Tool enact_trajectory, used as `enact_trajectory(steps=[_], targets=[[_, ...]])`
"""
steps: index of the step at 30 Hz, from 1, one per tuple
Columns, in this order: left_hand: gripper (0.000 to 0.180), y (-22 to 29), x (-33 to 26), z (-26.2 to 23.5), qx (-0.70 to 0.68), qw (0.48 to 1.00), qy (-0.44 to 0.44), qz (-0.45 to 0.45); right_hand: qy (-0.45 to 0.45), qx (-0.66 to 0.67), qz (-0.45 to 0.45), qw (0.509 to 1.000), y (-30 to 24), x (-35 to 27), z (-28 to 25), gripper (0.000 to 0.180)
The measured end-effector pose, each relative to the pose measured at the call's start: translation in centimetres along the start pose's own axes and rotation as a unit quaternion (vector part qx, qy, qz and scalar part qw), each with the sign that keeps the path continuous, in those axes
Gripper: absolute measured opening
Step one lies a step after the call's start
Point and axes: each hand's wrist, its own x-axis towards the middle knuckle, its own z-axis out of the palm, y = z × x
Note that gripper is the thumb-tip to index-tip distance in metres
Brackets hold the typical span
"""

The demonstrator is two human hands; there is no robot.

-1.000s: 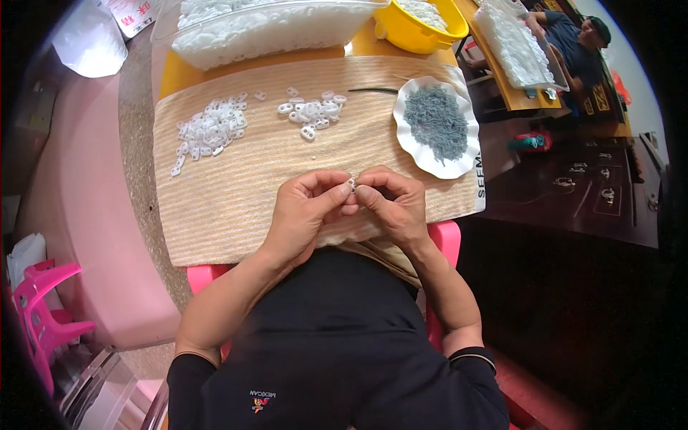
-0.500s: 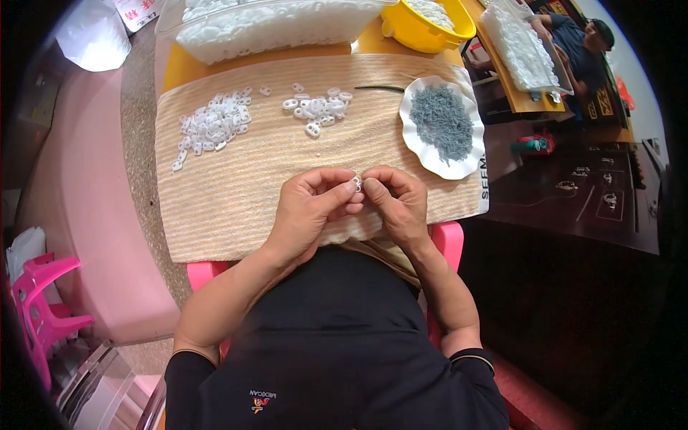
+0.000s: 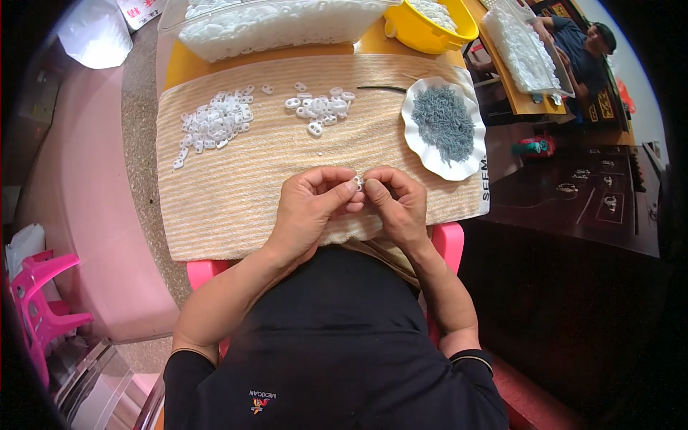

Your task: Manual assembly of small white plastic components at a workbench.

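Just above the near part of the striped cloth, my two hands meet fingertip to fingertip. My left hand (image 3: 313, 204) pinches a small white two-hole plastic piece (image 3: 359, 184) between thumb and fingers. Against its right side, my right hand (image 3: 400, 208) is closed in a pinch; whatever lies between those fingertips is too small and covered to name. Beyond the hands lies a small pile of white oval two-hole pieces (image 3: 322, 107). A larger pile of white two-hole pieces (image 3: 215, 122) is to its left. Small grey slender pieces (image 3: 443, 122) fill a wavy-rimmed white plate (image 3: 459, 172) at right.
A clear bin (image 3: 279, 39) of white pieces and a yellow basin (image 3: 423, 36) stand at the table's back. A thin dark stick (image 3: 380, 87) touches the plate. Pink stool (image 3: 46, 301) at left; a dark table (image 3: 566, 193) and another person (image 3: 580, 54) at right.
My hands hold nearly the same pinch at the white piece. The view has shifted very slightly; the piles and plate have not been disturbed.
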Motion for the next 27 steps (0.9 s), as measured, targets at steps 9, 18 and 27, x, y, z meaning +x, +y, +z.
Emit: enact_trajectory(steps=[9, 18, 27], targets=[[0.017, 0.01, -0.12, 0.21, -0.003, 1.000, 0.008, 0.005, -0.007, -0.026, -0.009, 1.000, 0.26, 0.07, -0.13, 0.011], [0.016, -0.31, -0.07, 0.00, 0.031, 0.999, 0.012, 0.020, -0.018, -0.023, -0.007, 1.000, 0.11, 0.12, 0.01, 0.010], [0.014, -0.72, -0.44, 0.50, 0.046, 0.998, 0.031, 0.036, -0.016, -0.070, -0.020, 0.997, 0.35, 0.26, 0.11, 0.010]])
